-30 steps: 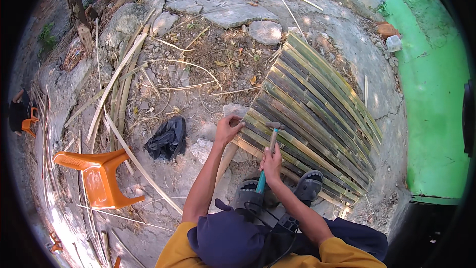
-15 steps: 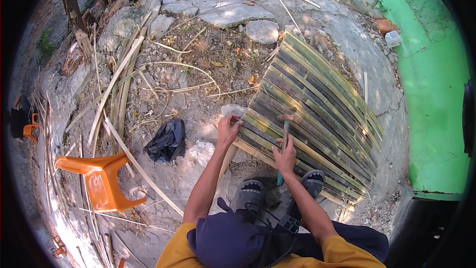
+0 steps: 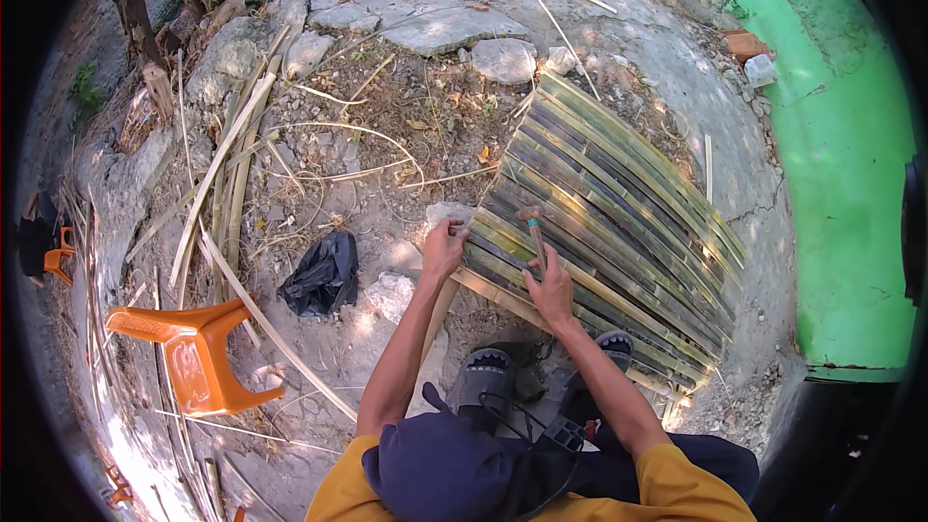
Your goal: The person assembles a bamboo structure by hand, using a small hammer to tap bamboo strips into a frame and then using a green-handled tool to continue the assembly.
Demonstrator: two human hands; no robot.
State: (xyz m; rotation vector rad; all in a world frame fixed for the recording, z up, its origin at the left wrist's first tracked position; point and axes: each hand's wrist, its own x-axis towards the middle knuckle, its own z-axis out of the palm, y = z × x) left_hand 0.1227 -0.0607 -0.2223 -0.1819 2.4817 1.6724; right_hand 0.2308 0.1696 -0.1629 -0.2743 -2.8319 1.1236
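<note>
A panel of split bamboo slats (image 3: pixel 590 203), green, dark and tan, lies slanted on the ground in front of me. My left hand (image 3: pixel 444 247) is at its left edge, fingers pinched together by the slat ends. What is between those fingertips is too small to make out. My right hand (image 3: pixel 551 288) is wrapped round the handle of a hammer (image 3: pixel 533 222). The hammer's brownish head is above the slats, right of my left hand, with a teal band just below it. My shoes (image 3: pixel 486 379) are close to the panel's near edge.
An orange plastic stool (image 3: pixel 198 358) lies tipped over at left. Nearer are a black plastic bag (image 3: pixel 324 274) and a pale rock (image 3: pixel 391 296). Long bamboo strips (image 3: pixel 227 174) are heaped at the far left. A green wall (image 3: pixel 836 193) stands at right.
My right hand has moved slightly up and left with the hammer, whose head is now closer to my left hand. My left hand stays at the panel's edge.
</note>
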